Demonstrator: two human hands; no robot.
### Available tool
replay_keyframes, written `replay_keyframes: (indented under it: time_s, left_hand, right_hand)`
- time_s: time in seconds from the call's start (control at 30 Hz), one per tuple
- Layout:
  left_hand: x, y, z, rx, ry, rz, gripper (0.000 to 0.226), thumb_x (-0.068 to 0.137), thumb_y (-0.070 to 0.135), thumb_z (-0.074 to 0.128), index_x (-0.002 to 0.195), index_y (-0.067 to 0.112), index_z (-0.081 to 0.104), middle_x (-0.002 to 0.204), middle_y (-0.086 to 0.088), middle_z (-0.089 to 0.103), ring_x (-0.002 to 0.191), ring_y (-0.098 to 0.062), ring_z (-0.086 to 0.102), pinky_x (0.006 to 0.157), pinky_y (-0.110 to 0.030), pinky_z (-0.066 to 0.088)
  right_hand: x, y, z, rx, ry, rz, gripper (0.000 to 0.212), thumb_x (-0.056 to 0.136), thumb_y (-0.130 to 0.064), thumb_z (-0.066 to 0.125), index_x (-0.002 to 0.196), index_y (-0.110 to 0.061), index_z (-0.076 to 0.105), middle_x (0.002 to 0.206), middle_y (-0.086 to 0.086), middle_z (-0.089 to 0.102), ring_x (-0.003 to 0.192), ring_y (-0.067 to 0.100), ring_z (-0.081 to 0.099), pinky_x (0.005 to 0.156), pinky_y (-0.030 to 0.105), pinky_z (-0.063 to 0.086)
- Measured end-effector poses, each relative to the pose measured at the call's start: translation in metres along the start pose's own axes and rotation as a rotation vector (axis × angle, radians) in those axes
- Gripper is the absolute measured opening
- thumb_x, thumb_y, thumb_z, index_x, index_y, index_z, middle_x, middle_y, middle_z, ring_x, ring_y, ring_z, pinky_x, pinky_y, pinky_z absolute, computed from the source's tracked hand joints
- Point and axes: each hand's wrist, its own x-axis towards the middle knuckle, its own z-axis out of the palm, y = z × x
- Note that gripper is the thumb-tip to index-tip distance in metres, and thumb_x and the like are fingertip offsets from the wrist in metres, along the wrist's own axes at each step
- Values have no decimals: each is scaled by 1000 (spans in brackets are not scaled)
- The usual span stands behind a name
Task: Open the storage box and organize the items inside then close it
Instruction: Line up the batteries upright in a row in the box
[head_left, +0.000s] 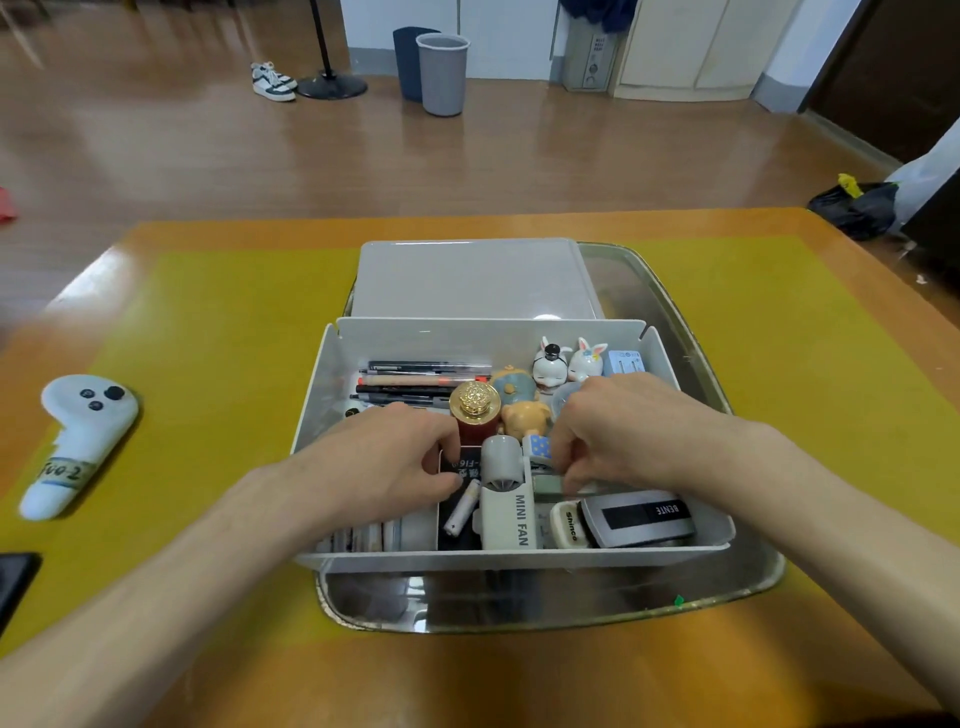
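**Head view: both hands down in the open storage box**

Head cam is all I've got, so here goes. The storage box (332, 374) sits open on a metal tray (727, 597) in the middle of the counter (218, 322), with its lid (467, 280) lying flat just behind it. I can see the left hand (384, 462) reaching in, fingers curled and pinching the edge of a black card (457, 519) near the red bottle with a gold cap (475, 410). The right hand (618, 431) is curled too, fingertips pressed down by the blue dotted tape roll (540, 447), but I can't tell what it actually grips. Between them stands the white mini fan (506, 509), with a battery (461, 506) lying beside it. Pens (421, 379) are stacked along the far left, rabbit figurines (569, 361) at the far right. A white controller (83, 441) rests well off to the left.
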Motion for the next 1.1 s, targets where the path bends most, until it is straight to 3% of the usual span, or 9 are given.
replay_keyframes:
  time_s: [0.17, 0.33, 0.43, 0.5, 0.57, 0.63, 0.73, 0.93, 1.1]
  left_hand:
    - [-2, 2, -1, 5, 1, -9, 18, 89, 49, 59, 87, 32, 61, 80, 16, 64, 77, -5, 59, 71, -34, 54]
    - [-8, -2, -11, 25, 27, -37, 17, 90, 46, 59, 83, 30, 62, 80, 14, 65, 75, -6, 59, 67, -32, 53]
    - [-14, -13, -20, 55, 73, -86, 18, 89, 43, 60, 78, 29, 59, 77, 15, 62, 71, -2, 56, 55, -27, 40]
    - [-19, -22, -28, 89, 116, -112, 16, 90, 41, 62, 80, 30, 57, 80, 16, 60, 74, -8, 57, 54, -27, 38]
    - [-24, -30, -31, 136, 180, -83, 9, 91, 38, 62, 87, 31, 58, 90, 11, 62, 85, -14, 57, 62, -31, 43]
    - [-29, -34, -28, 247, 229, 24, 12, 92, 39, 59, 96, 29, 64, 99, 8, 62, 98, -16, 56, 85, -35, 46]
    - [-34, -37, -19, 372, 193, 94, 19, 92, 43, 56, 100, 30, 68, 102, 10, 65, 105, -15, 56, 107, -36, 33]
    - [-41, -37, -7, 374, 110, 120, 18, 90, 46, 61, 95, 30, 66, 100, 10, 70, 104, -14, 62, 120, -40, 17]
    - [-39, -39, -2, 398, 114, 135, 21, 88, 50, 62, 89, 29, 64, 93, 12, 67, 102, -14, 63, 113, -41, 21]
  right_hand:
    - [3, 3, 0, 18, 15, 33, 11, 84, -40, 74, 95, -39, 75, 91, -17, 70, 89, 10, 63, 68, 29, 46]
    - [9, 6, -15, 220, 197, 80, 7, 87, -43, 69, 89, -38, 73, 77, -20, 68, 69, 0, 54, 65, 32, 46]
    - [24, -11, -23, 317, 348, -1, 6, 91, -34, 69, 93, -33, 74, 83, -18, 68, 73, 4, 57, 72, 36, 51]
    - [31, -28, -26, 330, 337, -118, 6, 91, -33, 70, 95, -33, 74, 85, -21, 63, 79, 4, 56, 74, 36, 51]
    - [34, -45, -25, 284, 252, -238, 7, 89, -37, 70, 96, -36, 72, 86, -22, 60, 85, 2, 53, 75, 35, 50]
    - [36, -59, -21, 178, 160, -313, 13, 85, -41, 71, 98, -37, 72, 90, -19, 62, 92, 6, 51, 75, 37, 50]
    - [39, -73, -11, 59, 33, -319, 23, 80, -46, 74, 102, -38, 72, 92, -18, 63, 95, 9, 46, 71, 36, 47]
    - [48, -82, -3, -7, -75, -243, 21, 81, -42, 74, 101, -37, 72, 99, -15, 66, 99, 13, 58, 66, 29, 41]
    - [48, -87, 2, -14, 22, -217, 12, 91, -42, 65, 99, -33, 65, 101, -10, 62, 101, 15, 56, 76, 36, 48]
